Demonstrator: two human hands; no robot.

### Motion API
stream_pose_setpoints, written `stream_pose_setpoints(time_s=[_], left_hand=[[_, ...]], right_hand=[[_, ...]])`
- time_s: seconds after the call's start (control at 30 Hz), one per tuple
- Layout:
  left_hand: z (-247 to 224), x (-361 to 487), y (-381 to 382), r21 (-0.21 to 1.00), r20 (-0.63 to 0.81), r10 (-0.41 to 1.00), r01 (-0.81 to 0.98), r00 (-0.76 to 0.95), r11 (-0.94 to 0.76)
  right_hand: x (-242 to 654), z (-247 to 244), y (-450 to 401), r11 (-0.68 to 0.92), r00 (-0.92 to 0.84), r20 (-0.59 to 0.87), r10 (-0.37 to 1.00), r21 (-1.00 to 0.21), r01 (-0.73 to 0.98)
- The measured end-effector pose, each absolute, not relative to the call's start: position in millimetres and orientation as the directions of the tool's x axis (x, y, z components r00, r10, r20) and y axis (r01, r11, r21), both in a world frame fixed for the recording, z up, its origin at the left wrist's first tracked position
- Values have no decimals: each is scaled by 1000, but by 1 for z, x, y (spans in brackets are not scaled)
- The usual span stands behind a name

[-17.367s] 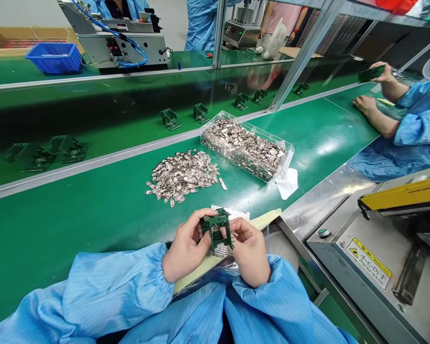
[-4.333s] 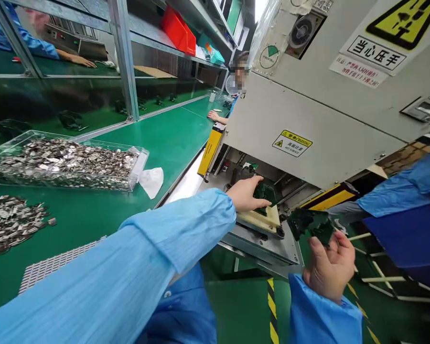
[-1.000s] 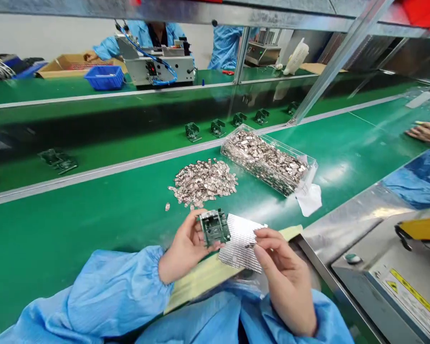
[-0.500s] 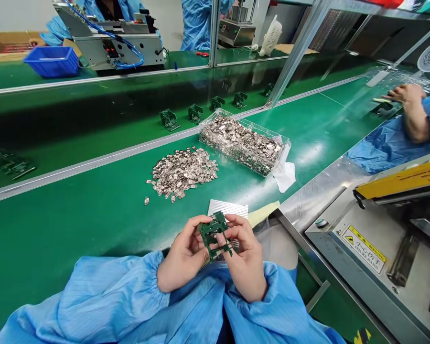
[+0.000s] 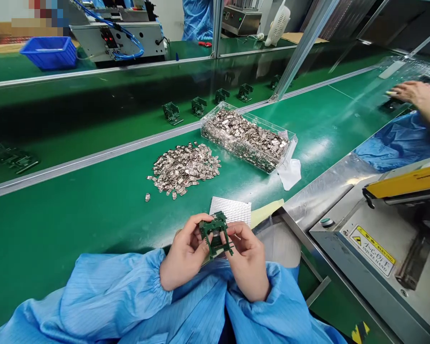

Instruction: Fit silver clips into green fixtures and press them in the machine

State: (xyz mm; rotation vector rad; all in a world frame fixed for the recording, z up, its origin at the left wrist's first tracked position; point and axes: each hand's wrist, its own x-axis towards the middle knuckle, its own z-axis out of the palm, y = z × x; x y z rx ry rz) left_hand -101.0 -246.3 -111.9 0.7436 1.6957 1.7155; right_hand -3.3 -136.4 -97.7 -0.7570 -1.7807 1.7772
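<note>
- Right hand [image 5: 249, 260] now off the ribbed sheet [image 5: 232, 209], onto the green frame [image 5: 218, 220].
- Left hand [image 5: 182, 255] shares the grip on it, table's [image 5: 93, 215] near side.
- Small part in right grip: can't tell.

Beyond the fingers [image 5: 241, 228], leftward: blue bin [image 5: 50, 53]; slightly rightward: white fan [image 5: 278, 26]. Right of fingers: grey machine [image 5: 360, 212], warning label [image 5: 372, 251].

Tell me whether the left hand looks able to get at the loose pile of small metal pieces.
Probably yes: nothing stands between the left hand and the pile of metal pieces beyond it, though its fingers would first have to leave the green part.
</note>
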Motion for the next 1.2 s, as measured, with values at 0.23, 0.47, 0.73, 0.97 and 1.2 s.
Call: stream_pose_setpoints(time_s=[0.23, 0.47, 0.73, 0.97, 1.2], left_hand=[[-108, -99, -246, 998, -59, 748, -65, -661, 21], [-102, -94, -243, 996, -80, 757, -91, -648, 27], [-101, -80, -237, 998, -62, 786, -40, -615, 47], [-90, -97, -209, 994, -56, 822, -109, -567, -7], [-114, -113, -154, 997, -26, 848, -73, -529, -15]], right_hand=[[-7, -100, -140, -114, -678, -66, 732, -993, -26], [2, -101, -143, -241, -667, -165, 727, -970, -23], [19, -96, -145, -213, -628, -129, 767, -975, -59], [55, -118, -111, -62, -524, -71, 849, -997, 35], [47, -163, -87, -98, -742, -149, 654, -989, 113]])
